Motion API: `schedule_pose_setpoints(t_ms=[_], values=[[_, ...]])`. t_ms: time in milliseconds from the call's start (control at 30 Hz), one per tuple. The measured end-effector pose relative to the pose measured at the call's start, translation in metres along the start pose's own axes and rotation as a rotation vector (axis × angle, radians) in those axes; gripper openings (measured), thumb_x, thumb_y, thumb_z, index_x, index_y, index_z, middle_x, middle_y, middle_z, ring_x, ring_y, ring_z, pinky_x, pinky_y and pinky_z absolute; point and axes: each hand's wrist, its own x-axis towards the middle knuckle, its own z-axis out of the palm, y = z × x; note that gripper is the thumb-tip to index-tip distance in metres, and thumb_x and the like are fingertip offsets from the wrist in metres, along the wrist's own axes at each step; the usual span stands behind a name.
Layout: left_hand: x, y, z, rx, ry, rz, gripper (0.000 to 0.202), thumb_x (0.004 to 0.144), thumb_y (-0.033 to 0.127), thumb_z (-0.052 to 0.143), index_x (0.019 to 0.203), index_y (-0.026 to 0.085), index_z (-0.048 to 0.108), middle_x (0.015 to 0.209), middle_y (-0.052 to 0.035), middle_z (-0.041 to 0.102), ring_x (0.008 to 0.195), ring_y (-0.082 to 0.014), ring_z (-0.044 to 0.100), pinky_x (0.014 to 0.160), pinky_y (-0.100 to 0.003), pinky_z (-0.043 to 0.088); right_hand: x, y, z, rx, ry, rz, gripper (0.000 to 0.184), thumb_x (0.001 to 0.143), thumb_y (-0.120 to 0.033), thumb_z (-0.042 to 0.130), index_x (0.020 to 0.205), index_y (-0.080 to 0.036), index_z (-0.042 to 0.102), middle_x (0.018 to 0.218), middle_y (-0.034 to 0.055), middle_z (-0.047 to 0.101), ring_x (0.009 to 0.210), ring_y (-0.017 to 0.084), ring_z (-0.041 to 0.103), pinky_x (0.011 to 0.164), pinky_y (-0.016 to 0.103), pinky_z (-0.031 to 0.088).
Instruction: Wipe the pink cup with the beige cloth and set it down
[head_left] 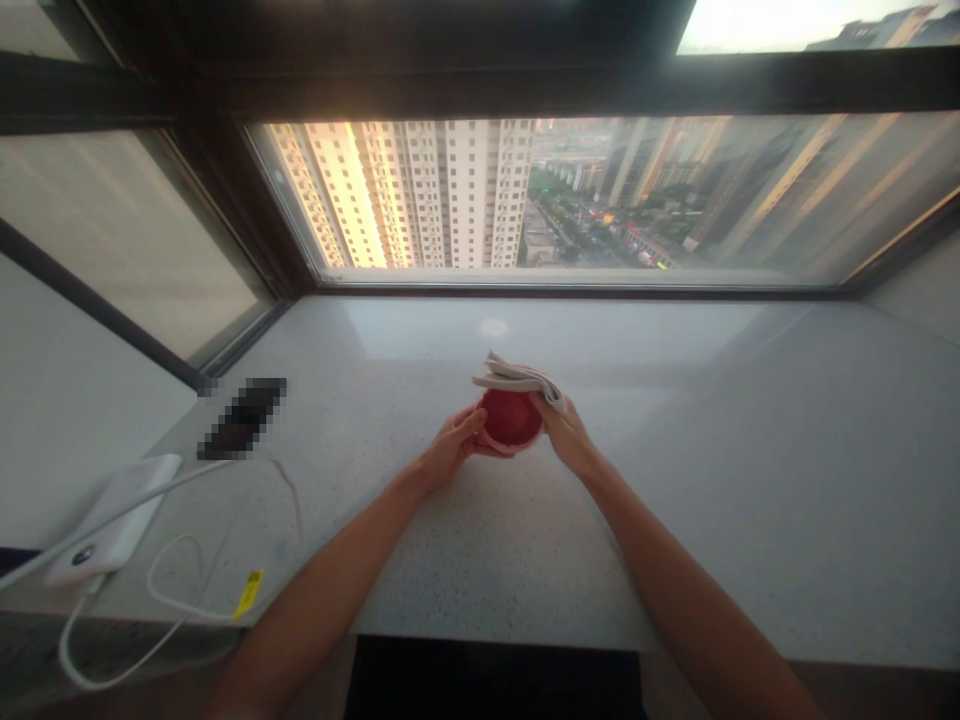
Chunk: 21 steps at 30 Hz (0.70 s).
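Observation:
A small round bowl (511, 418), red inside with a pinkish rim, is held above the sill with its opening tilted toward me. My left hand (452, 442) grips its left side, thumb over the rim and fingers underneath. Against the bowl's far and right side lies a folded light grey cloth (517, 375). My right hand (562, 428) holds this cloth to the bowl; most of its fingers are hidden behind the cloth and bowl.
The speckled white sill (750, 480) runs up to a window (585, 200). On the left lie a blurred dark object (244, 420), a white power strip (120, 520), and a white cable (187, 610) with a yellow tag (248, 594). The front edge is near me.

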Motion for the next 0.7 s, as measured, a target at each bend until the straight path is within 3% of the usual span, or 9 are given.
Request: schedule_pose_setpoints(t_ms=[133, 267, 333, 433, 567, 700], values=[[0.003, 0.001, 0.006, -0.096, 0.163, 0.148, 0.057, 0.095, 0.059, 0.077, 0.128, 0.013, 0.072, 0.125, -0.019, 0.079, 0.106, -0.0322, 0.079, 0.1, -0.052, 0.062, -0.009, 0.019, 0.043, 0.027, 0.212, 0.043, 0.076, 0.104, -0.073, 0.047, 0.168, -0.033, 0.038, 0.158, 0.0107, 0.061, 0.151, 0.033, 0.051, 0.127, 0.06, 0.041], [0.005, -0.001, 0.007, -0.124, 0.276, 0.219, 0.054, 0.092, 0.059, 0.08, 0.123, 0.016, 0.072, 0.112, -0.0111, 0.081, 0.104, -0.0255, 0.078, 0.101, -0.044, 0.06, -0.021, 0.032, 0.078, -0.056, 0.249, -0.06, 0.078, 0.106, -0.07, 0.044, 0.173, -0.04, 0.018, 0.177, 0.0063, 0.032, 0.166, 0.027, 0.027, 0.136, 0.062, 0.022], [0.006, -0.003, 0.007, -0.09, 0.297, 0.254, 0.055, 0.091, 0.054, 0.084, 0.132, 0.021, 0.068, 0.123, -0.0082, 0.078, 0.112, -0.0228, 0.075, 0.105, -0.04, 0.057, -0.024, 0.033, 0.083, -0.053, 0.262, -0.034, 0.076, 0.107, -0.069, 0.042, 0.173, -0.041, 0.015, 0.179, 0.006, 0.029, 0.164, 0.029, 0.029, 0.134, 0.064, 0.025], [0.008, -0.005, 0.007, 0.05, 0.297, 0.283, 0.06, 0.087, 0.042, 0.089, 0.139, 0.024, 0.064, 0.141, -0.0066, 0.071, 0.129, -0.0213, 0.066, 0.111, -0.033, 0.052, -0.022, 0.03, 0.074, 0.031, 0.303, 0.044, 0.078, 0.107, -0.067, 0.045, 0.173, -0.038, 0.018, 0.178, 0.0093, 0.032, 0.157, 0.033, 0.041, 0.127, 0.064, 0.038], [0.007, -0.007, 0.004, 0.156, 0.183, 0.203, 0.058, 0.091, 0.049, 0.084, 0.137, 0.021, 0.065, 0.132, -0.0121, 0.073, 0.117, -0.0239, 0.07, 0.089, -0.029, 0.059, -0.009, 0.02, 0.037, -0.019, 0.314, -0.124, 0.069, 0.104, -0.059, 0.059, 0.164, -0.029, 0.046, 0.169, 0.0116, 0.05, 0.155, 0.032, 0.047, 0.131, 0.057, 0.033], [0.003, -0.008, 0.003, 0.133, 0.101, 0.07, 0.061, 0.091, 0.06, 0.079, 0.132, 0.017, 0.065, 0.111, -0.0136, 0.076, 0.082, -0.022, 0.076, 0.067, -0.031, 0.063, 0.0, 0.005, 0.0, -0.197, -0.048, -0.229, 0.045, 0.106, -0.049, 0.059, 0.147, -0.031, 0.068, 0.155, 0.0088, 0.065, 0.146, 0.03, 0.058, 0.13, 0.05, 0.038]])
